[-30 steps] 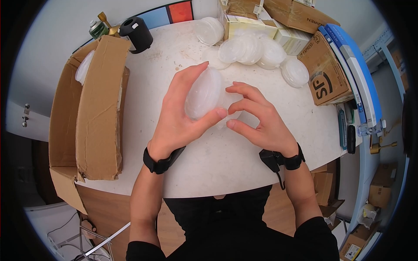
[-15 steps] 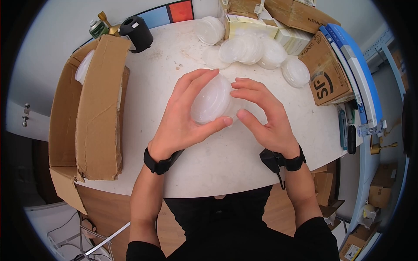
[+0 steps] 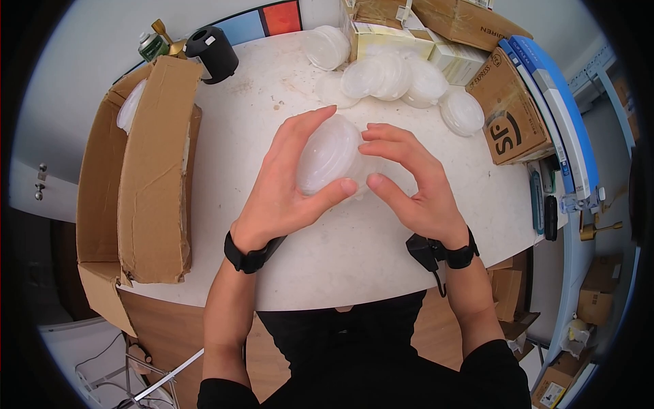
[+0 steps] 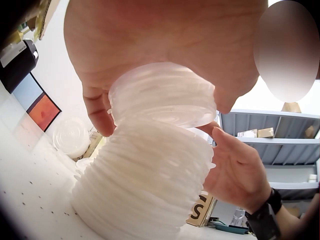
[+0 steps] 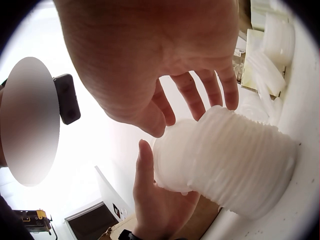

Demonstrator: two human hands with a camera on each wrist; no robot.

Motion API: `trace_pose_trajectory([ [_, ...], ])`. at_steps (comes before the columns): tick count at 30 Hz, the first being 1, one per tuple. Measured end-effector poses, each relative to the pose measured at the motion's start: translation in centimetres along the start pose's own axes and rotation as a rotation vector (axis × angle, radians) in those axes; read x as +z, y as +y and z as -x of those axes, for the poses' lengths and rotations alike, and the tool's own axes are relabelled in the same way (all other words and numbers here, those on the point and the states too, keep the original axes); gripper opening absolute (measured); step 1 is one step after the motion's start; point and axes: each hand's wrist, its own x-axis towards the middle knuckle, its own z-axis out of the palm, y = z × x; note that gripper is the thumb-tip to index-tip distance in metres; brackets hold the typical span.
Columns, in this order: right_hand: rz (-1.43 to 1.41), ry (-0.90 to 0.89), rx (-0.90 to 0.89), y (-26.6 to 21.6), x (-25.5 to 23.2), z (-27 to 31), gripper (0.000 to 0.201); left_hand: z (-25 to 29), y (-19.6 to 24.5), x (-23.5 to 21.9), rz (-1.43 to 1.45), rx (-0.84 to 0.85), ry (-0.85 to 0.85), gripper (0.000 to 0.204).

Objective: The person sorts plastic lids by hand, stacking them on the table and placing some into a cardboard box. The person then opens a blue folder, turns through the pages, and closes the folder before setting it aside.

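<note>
"SF" marks a carton (image 3: 514, 112) right of the right hand (image 3: 428, 194), whose spread fingers may touch the tall stack (image 4: 145, 175). The left hand (image 3: 281, 184) grips a short lid stack (image 4: 160, 92) above it.

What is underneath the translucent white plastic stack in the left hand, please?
A taller, ribbed stack of translucent white round plastic pieces on the white table; that stack's top is mostly covered.

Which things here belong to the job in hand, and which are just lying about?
In the job:
left hand, gripping plastic lids
right hand, beside them
tall lid stack
probably the loose lids behind
possibly the open carton

Apparently just lying about:
black canister
SF box
blue binders
</note>
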Motion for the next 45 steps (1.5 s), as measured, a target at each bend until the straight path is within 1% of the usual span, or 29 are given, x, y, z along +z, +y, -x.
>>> trace_pose_trajectory([
  [5,0.008,0.006,0.001,0.1,0.0,0.1,0.034,0.0,0.0,0.0,-0.010,0.010,-0.001,0.083],
  [20,0.006,0.033,0.024,0.3,0.1,0.1,0.032,0.0,0.1,-0.2,0.039,-0.030,0.019,0.080],
  [23,0.005,0.036,0.020,0.4,0.1,0.1,0.033,0.0,0.0,-0.2,0.030,-0.018,0.026,0.080],
  [26,0.005,0.043,0.006,0.4,0.1,0.0,0.035,0.1,0.0,-0.1,0.070,-0.018,0.068,0.078],
  [29,0.002,0.054,-0.002,0.3,0.2,0.1,0.036,0.2,-0.2,-0.2,0.041,0.022,0.085,0.079],
  [31,-0.002,0.060,-0.001,0.4,0.2,0.1,0.037,0.3,-0.2,0.0,0.169,0.014,0.124,0.082],
  [34,0.022,0.085,-0.015,0.6,0.1,0.0,0.036,0.3,-0.5,0.1,0.220,0.032,0.140,0.083],
  [35,0.021,0.099,-0.013,0.6,0.1,0.0,0.034,0.2,-0.4,0.1,0.220,0.032,0.140,0.083],
  [37,0.021,0.114,-0.012,0.6,0.1,0.0,0.033,0.2,-0.1,0.0,0.182,-0.034,0.108,0.102],
  [39,0.030,0.156,0.046,0.7,0.0,-0.1,0.028,0.2,-0.1,-0.1,0.168,-0.040,0.104,0.102],
  [44,-0.008,0.175,0.114,1.0,0.0,0.0,0.021,0.2,-0.4,0.0,0.172,-0.061,0.079,0.102],
  [45,-0.023,0.177,0.133,0.9,0.0,0.0,0.019,0.2,-0.7,0.1,0.170,-0.019,0.101,0.092],
])
